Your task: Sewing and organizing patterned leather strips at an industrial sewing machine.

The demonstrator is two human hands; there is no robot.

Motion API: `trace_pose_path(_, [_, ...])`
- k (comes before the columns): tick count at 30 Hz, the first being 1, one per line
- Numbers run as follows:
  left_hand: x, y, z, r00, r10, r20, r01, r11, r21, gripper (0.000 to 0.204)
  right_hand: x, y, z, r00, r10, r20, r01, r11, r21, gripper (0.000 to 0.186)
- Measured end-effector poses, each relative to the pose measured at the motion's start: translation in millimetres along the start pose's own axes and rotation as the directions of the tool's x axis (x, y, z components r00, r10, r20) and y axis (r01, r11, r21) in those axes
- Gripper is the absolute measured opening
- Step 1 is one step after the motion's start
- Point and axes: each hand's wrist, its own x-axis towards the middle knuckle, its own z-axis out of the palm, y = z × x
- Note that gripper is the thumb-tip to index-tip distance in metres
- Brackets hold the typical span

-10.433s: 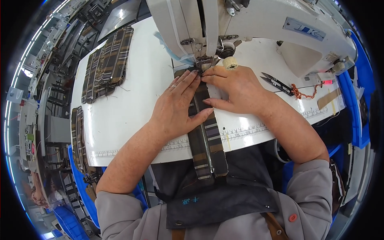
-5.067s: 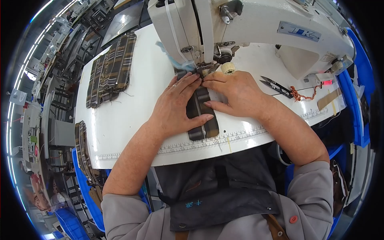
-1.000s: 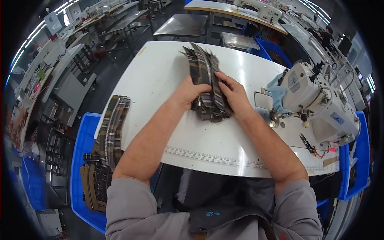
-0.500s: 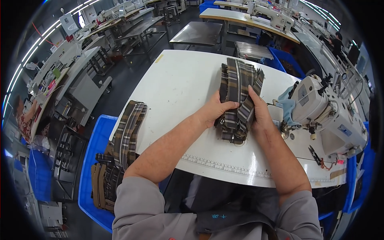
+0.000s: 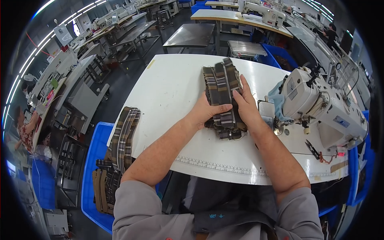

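Between my hands is a bundle of brown, grey and white plaid fabric strips (image 5: pixel 219 86), with a zipper running along the top one. My left hand (image 5: pixel 203 112) grips its left side, thumb laid across the front. From the right, my right hand (image 5: pixel 247 107) presses against the other side with fingers extended along the edge. The bundle's underside and the fingers behind it are hidden. A second pile of plaid strips (image 5: pixel 127 134) drapes over the table's left edge, near my left forearm.
The white table (image 5: pixel 172 80) has a ruler scale (image 5: pixel 216 166) along its front. A sewing machine (image 5: pixel 306 94) with light blue cloth (image 5: pixel 277 100) stands right, snips (image 5: pixel 312 149) beside it. A blue bin (image 5: pixel 89 188) at left holds more strips. Another person (image 5: pixel 28 124) sits far left.
The bundle has shifted left and looks more compact, its loose strips on the right drawn in. My right hand has moved left with it, and the whole view has shifted slightly.
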Motion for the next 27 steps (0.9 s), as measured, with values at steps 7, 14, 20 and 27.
trace_pose_path(7, [-4.4, -1.7, 4.8, 0.997, 0.076, -0.015, -0.077, 0.994, -0.078, 0.080, -0.5, -20.4, 0.0, 0.967, 0.252, -0.032, -0.241, 0.951, 0.195, 0.078])
trace_pose_path(14, [-4.5, -2.3, 11.8, 0.998, 0.067, 0.013, -0.068, 0.994, 0.087, 0.090, 3.8, -18.5, -22.4, 0.928, 0.307, 0.210, -0.370, 0.811, 0.453, 0.052])
trace_pose_path(20, [-3.6, -0.9, 14.3, 0.994, 0.105, -0.024, -0.095, 0.963, 0.254, 0.090, 4.5, -18.1, -27.1, 0.908, 0.367, 0.203, -0.419, 0.787, 0.453, 0.050])
trace_pose_path(27, [-8.9, 11.3, 12.3, 0.981, 0.194, 0.004, -0.189, 0.951, 0.243, 0.076, -6.2, -56.7, -17.0, 0.999, 0.035, 0.036, -0.046, 0.922, 0.383, 0.049])
